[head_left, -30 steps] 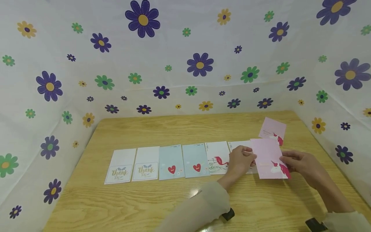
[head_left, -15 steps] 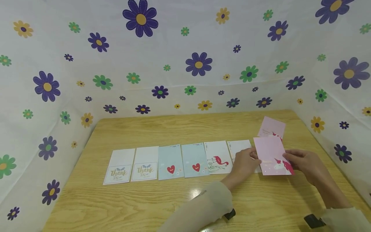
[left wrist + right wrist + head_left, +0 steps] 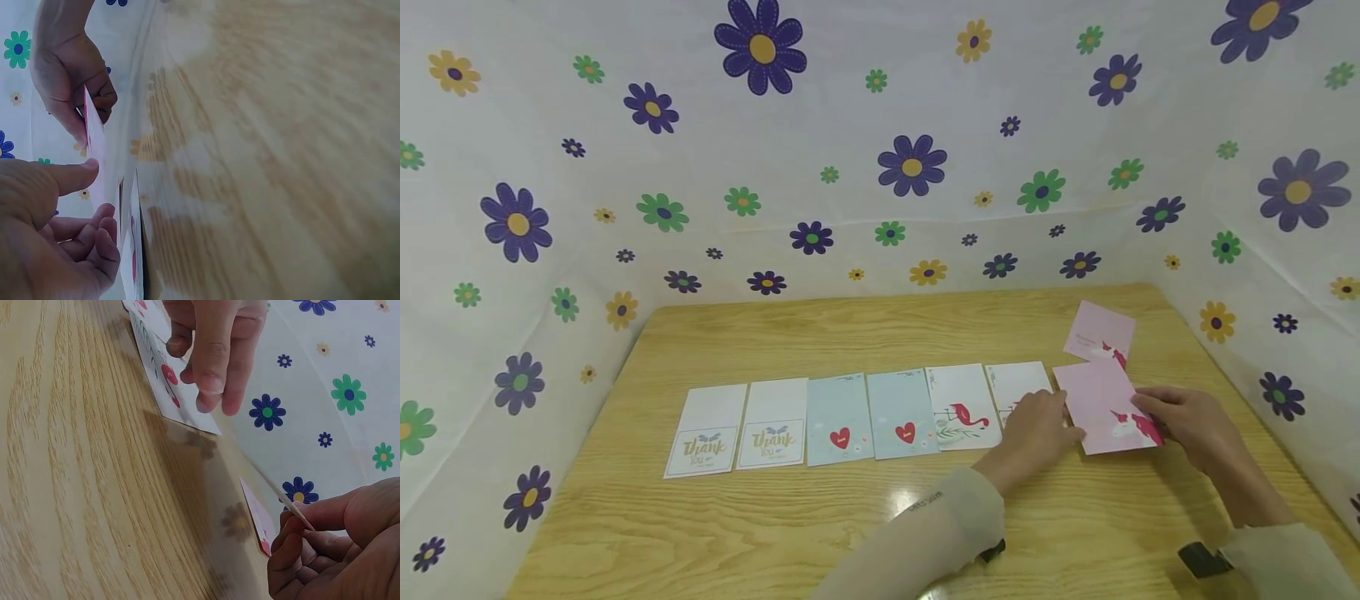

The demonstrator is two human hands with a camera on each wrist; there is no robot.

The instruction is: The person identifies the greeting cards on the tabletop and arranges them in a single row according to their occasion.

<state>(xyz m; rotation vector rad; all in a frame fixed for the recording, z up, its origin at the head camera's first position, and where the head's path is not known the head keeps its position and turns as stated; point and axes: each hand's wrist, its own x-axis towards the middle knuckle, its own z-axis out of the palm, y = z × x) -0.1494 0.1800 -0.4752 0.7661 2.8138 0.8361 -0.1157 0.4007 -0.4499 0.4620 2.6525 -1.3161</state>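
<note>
A pink unicorn card [image 3: 1101, 404] is tilted above the table at the right end of the row. My right hand [image 3: 1180, 421] pinches its right edge between thumb and fingers; in the right wrist view that card [image 3: 278, 494] shows almost edge-on. My left hand [image 3: 1037, 437] is at its left edge, thumb extended and fingers loosely bent, fingertips right by the card. Beneath the left hand lies a flamingo card [image 3: 1018, 379], partly hidden. Another pink unicorn card [image 3: 1101, 329] lies behind the held one, which overlaps its lower corner in the head view.
Left of the hands, a row of cards lies on the wooden table [image 3: 850, 533]: a flamingo card [image 3: 958, 404], two blue heart cards [image 3: 838, 417] and two white thank-you cards [image 3: 703, 429]. Flower-printed white cloth [image 3: 850, 125] encloses the back and sides.
The pink card has shifted slightly right and tilted in my right hand. My left fingers have loosened at its left edge, the thumb now extended. The row of cards stays put.
</note>
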